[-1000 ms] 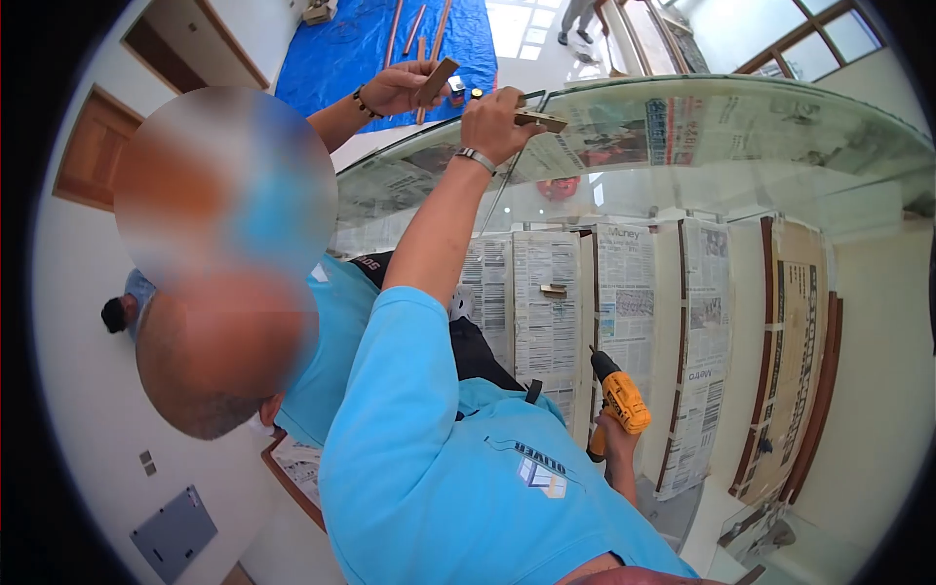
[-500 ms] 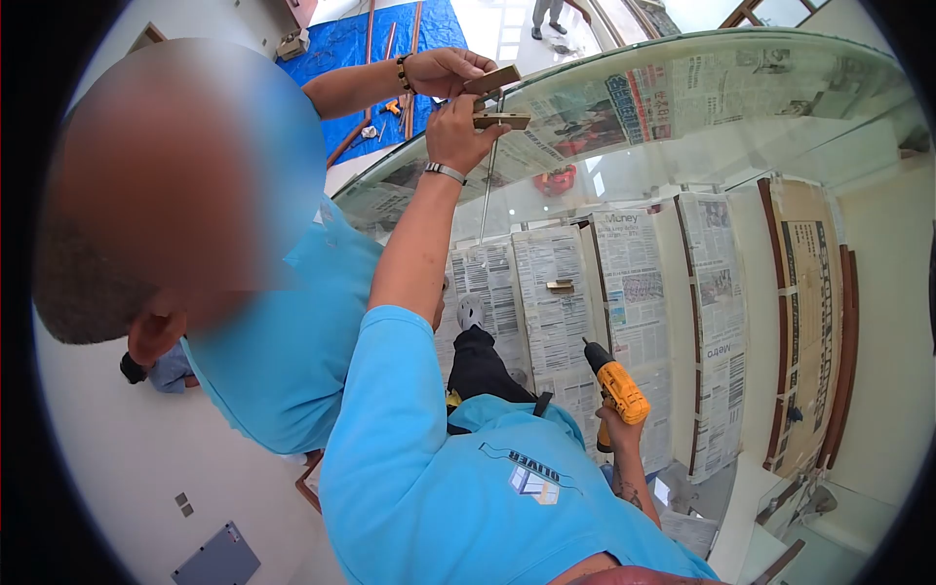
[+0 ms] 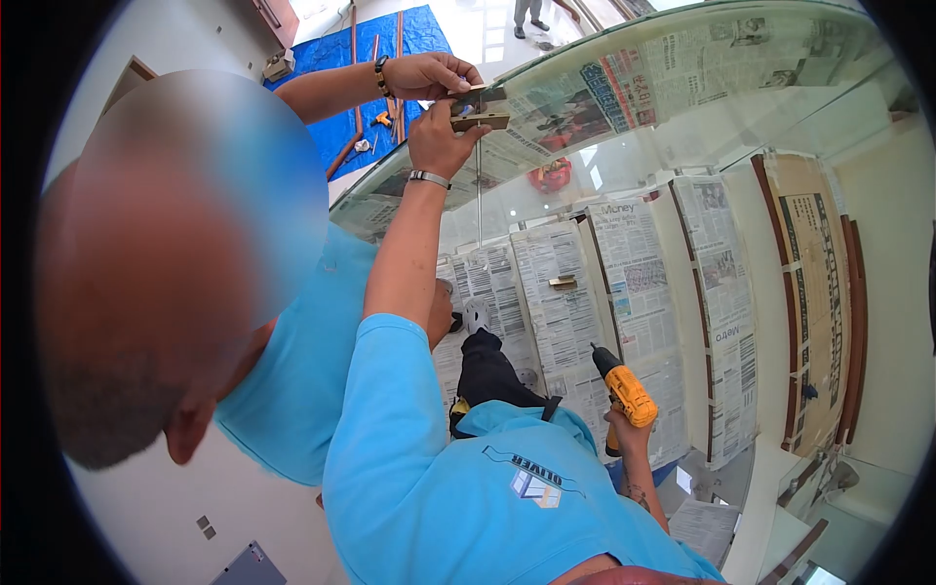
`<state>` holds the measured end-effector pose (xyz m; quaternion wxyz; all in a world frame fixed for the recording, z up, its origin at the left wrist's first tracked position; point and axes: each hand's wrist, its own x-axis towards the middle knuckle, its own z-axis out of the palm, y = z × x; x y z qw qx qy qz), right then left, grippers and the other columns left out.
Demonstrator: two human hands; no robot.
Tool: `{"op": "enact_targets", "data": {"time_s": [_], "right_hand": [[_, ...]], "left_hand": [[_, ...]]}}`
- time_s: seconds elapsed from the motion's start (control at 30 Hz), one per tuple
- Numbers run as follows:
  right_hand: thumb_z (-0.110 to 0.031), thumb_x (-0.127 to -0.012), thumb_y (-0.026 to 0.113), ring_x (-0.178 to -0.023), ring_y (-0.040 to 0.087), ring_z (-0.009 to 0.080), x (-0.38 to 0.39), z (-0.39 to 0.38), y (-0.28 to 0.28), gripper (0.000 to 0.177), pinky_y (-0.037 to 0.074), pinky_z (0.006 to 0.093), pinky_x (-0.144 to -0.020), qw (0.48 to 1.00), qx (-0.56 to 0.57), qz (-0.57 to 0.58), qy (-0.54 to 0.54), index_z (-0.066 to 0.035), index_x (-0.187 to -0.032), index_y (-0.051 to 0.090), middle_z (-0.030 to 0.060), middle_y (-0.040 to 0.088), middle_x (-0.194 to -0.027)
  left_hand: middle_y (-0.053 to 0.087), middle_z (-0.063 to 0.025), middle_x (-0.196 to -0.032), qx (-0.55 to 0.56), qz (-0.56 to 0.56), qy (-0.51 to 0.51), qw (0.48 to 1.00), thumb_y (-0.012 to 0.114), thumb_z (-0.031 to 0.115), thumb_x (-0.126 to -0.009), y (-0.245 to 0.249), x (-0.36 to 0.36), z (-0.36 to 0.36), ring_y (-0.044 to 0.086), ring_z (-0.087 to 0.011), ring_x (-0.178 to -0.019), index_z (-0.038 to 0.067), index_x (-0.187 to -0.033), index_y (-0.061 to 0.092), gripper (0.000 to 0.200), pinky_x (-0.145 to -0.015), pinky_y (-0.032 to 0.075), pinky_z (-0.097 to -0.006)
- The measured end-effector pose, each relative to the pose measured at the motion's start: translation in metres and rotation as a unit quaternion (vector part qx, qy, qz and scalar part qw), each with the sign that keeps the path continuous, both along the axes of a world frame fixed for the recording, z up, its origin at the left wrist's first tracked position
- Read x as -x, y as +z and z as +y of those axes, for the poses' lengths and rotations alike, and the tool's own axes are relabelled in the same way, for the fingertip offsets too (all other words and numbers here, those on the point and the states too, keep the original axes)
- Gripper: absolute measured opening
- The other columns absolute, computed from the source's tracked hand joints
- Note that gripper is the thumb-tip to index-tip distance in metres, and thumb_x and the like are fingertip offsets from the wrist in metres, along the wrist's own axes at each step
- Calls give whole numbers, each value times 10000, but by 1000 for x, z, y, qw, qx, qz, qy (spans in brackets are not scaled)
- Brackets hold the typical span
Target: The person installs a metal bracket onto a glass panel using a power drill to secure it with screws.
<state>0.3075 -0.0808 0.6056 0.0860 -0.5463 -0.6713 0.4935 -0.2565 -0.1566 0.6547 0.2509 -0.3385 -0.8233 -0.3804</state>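
My left hand (image 3: 439,142), with a metal band at the wrist, pinches a flat brass-coloured piece (image 3: 482,123) beside the top edge of a curved glass panel (image 3: 624,97). Just above it, a co-worker's hand (image 3: 429,76) with a dark bracelet holds another flat piece (image 3: 478,97) at the same edge. A thin metal rod (image 3: 479,195) runs down below the pieces. Lower right, my right hand (image 3: 629,431) grips the handle of a yellow and black drill (image 3: 627,390). A small brass-coloured piece (image 3: 563,283) lies on a newspaper-covered step.
Steps covered with newspaper (image 3: 639,283) stretch to the right. The co-worker (image 3: 292,361) leans in close at my left. Beyond the glass, a blue tarp (image 3: 424,34) carries long brown rails and a yellow tool. Another person's legs (image 3: 527,15) show at the top.
The co-worker's head has come lower and nearer. The co-worker's flat piece now sits closer to the one in my left hand. The view has shifted slightly; my right hand still holds the drill.
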Motion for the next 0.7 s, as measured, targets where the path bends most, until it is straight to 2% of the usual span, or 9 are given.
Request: {"op": "enact_targets", "data": {"time_s": [0.47, 0.7], "right_hand": [[32, -603, 780, -786, 696, 184, -4, 1, -3, 361, 556, 307, -721, 1000, -13, -15, 5, 1, -950, 683, 70, 712, -876], [29, -609, 781, -756, 694, 181, -3, 1, -2, 355, 556, 306, -692, 1000, -11, 12, 10, 5, -950, 685, 69, 713, -854]], "left_hand": [[686, -132, -902, -8, 38, 9, 999, 862, 435, -674, -6, 0, -1, 662, -313, -830, 25, -1038, 650, 589, -743, 519, -424], [683, -141, -878, -1, 13, 8, 1000, 863, 450, -667, -3, -1, -1, 658, -318, -822, 23, -1026, 649, 597, -735, 515, -431]]}}
